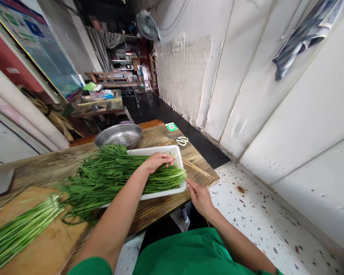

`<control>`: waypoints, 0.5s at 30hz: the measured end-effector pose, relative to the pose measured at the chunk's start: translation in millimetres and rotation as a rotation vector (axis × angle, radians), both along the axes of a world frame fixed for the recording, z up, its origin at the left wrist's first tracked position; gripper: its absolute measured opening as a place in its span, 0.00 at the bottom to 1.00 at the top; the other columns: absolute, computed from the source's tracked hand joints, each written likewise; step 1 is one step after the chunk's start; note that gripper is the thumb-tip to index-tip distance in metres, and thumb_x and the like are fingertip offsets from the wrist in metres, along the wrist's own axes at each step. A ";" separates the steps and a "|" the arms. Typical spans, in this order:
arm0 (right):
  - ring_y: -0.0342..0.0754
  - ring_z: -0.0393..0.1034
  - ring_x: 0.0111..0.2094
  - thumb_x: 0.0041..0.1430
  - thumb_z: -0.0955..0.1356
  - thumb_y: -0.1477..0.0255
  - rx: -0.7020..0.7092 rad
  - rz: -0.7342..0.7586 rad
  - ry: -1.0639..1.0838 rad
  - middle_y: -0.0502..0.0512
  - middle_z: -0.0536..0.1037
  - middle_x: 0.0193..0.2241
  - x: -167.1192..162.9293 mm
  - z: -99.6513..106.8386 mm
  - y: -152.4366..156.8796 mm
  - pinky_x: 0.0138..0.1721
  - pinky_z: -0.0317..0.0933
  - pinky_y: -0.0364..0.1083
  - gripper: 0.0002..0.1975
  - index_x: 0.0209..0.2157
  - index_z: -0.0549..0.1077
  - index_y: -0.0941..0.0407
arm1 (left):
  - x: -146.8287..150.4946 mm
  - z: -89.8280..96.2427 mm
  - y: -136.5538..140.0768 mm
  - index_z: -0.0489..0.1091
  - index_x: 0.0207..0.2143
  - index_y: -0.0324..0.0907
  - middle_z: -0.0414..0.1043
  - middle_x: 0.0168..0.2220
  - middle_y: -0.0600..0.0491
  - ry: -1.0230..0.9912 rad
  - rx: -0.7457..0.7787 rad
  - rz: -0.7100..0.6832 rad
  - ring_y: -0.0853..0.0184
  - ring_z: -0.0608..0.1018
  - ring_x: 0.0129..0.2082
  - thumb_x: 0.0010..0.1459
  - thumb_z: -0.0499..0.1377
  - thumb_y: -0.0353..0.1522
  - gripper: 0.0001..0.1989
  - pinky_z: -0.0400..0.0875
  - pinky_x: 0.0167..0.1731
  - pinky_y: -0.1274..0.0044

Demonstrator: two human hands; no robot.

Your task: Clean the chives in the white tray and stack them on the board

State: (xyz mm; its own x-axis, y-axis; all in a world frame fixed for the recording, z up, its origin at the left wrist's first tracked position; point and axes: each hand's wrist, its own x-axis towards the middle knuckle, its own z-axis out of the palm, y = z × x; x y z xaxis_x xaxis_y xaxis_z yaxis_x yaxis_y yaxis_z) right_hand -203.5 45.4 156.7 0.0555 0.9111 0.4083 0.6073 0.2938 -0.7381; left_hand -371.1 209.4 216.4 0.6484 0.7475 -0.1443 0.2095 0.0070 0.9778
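Note:
A thick bundle of garlic chives (126, 168) lies in a white plastic tray (160, 196), stem ends to the right, leaves spilling over the left side. Above the stems, my left hand (159, 162) is closed in a pinch, with a pale chive stem end poking out past the fingertips. My right hand (200, 196) is just off the tray's right front corner, fingers pinched together close to the stem ends. What it grips, if anything, is too small to make out. Thin bamboo skewers (197, 168) lie on the table right of the tray.
A steel bowl (119, 133) stands behind the tray. Green-handled scissors (181, 140) and a green code card (171, 126) lie on the wooden table (151, 135) toward the back right. More chives (23, 233) rest on a cutting board (54, 244) at left. A white wall (275, 114) runs along the right.

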 end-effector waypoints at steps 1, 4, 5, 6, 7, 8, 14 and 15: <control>0.47 0.72 0.37 0.59 0.58 0.72 0.001 0.001 0.001 0.53 0.76 0.39 0.1 -0.5 0.1 0.40 0.65 0.43 0.16 0.47 0.69 0.54 | -0.2 -0.6 0.3 0.73 0.26 0.33 0.71 0.27 0.49 0.002 -0.004 0.000 0.76 0.63 0.21 0.44 0.61 0.37 0.14 0.57 0.25 0.79; 0.47 0.72 0.37 0.59 0.58 0.72 0.003 0.007 -0.001 0.53 0.76 0.39 0.5 -1.1 0.3 0.40 0.65 0.44 0.16 0.47 0.69 0.54 | -0.5 -1.6 0.3 0.72 0.26 0.33 0.71 0.27 0.49 0.005 -0.014 -0.001 0.76 0.63 0.21 0.44 0.61 0.37 0.14 0.56 0.24 0.80; 0.47 0.72 0.37 0.59 0.58 0.72 0.001 0.011 -0.001 0.52 0.76 0.40 0.6 -1.1 0.4 0.40 0.65 0.44 0.16 0.47 0.68 0.53 | -0.4 -1.6 0.1 0.72 0.25 0.32 0.70 0.26 0.50 0.006 -0.014 -0.004 0.76 0.63 0.21 0.44 0.61 0.37 0.14 0.56 0.24 0.80; 0.47 0.72 0.37 0.60 0.58 0.72 -0.002 0.014 0.001 0.52 0.76 0.40 0.7 -1.1 0.6 0.40 0.65 0.44 0.16 0.48 0.68 0.53 | -0.4 -1.7 -0.1 0.72 0.24 0.32 0.69 0.25 0.50 0.008 -0.012 -0.007 0.76 0.62 0.21 0.45 0.60 0.37 0.14 0.55 0.23 0.80; 0.47 0.72 0.38 0.60 0.58 0.72 -0.005 0.017 0.005 0.52 0.76 0.40 0.7 -1.2 0.7 0.41 0.65 0.44 0.16 0.48 0.68 0.52 | -0.3 -1.7 -0.3 0.72 0.25 0.32 0.68 0.24 0.51 0.009 -0.012 -0.008 0.76 0.62 0.20 0.45 0.60 0.37 0.14 0.54 0.23 0.80; 0.47 0.72 0.38 0.60 0.58 0.72 -0.008 0.019 0.010 0.52 0.75 0.41 0.6 -1.4 1.0 0.41 0.65 0.44 0.16 0.48 0.68 0.52 | -0.3 -1.8 -0.4 0.72 0.25 0.32 0.67 0.23 0.52 0.009 -0.013 -0.008 0.76 0.62 0.20 0.45 0.60 0.37 0.14 0.53 0.22 0.81; 0.48 0.72 0.39 0.59 0.58 0.71 0.011 0.007 0.050 0.53 0.75 0.41 -0.7 -7.9 1.8 0.42 0.65 0.45 0.15 0.46 0.70 0.55 | -0.4 -5.0 -0.3 0.72 0.32 0.32 0.64 0.21 0.55 0.024 -0.029 -0.013 0.77 0.59 0.18 0.44 0.60 0.36 0.15 0.50 0.20 0.81; 0.48 0.71 0.39 0.59 0.59 0.71 0.014 0.002 0.053 0.53 0.75 0.42 -1.1 -9.6 1.7 0.42 0.65 0.45 0.15 0.46 0.70 0.55 | -0.5 -5.5 -0.4 0.71 0.31 0.32 0.64 0.21 0.55 0.030 -0.030 -0.018 0.77 0.59 0.18 0.44 0.60 0.36 0.15 0.50 0.20 0.81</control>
State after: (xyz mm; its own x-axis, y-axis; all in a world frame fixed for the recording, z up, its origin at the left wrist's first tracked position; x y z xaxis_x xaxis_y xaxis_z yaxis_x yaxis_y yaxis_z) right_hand -204.6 47.2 147.2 0.0754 0.9056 0.4174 0.5667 0.3055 -0.7652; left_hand -371.5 208.9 210.9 0.6567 0.7309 -0.1858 0.2392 0.0318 0.9704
